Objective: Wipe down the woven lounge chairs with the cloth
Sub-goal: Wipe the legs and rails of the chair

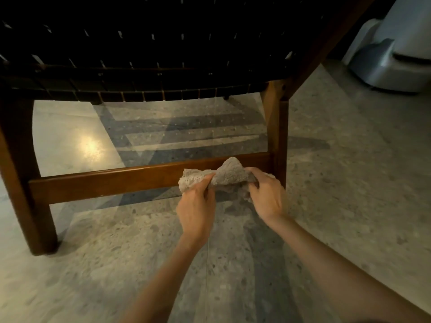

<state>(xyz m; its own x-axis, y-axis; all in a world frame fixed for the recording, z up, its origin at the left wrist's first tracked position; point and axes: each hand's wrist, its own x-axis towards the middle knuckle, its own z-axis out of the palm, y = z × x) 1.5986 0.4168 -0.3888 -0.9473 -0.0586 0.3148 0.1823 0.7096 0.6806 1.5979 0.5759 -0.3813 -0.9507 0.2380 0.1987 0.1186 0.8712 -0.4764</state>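
- Cloth [227,174] bunched against chair's [163,66] low wooden crossbar [112,180], near its right leg [278,136].
- Our left hand [197,206] pinches one end.
- Our right hand [268,194] grips the other.

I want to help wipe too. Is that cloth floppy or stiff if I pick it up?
Probably floppy: the cloth bunches and droops between the left hand and right hand. Likely light, since pinching alone holds it.

You look down on a speckled grey floor [349,206], dimly lit. A glare of warm light [89,145] shines off it at your left. A pale grey plastic unit [391,64] stands far right.
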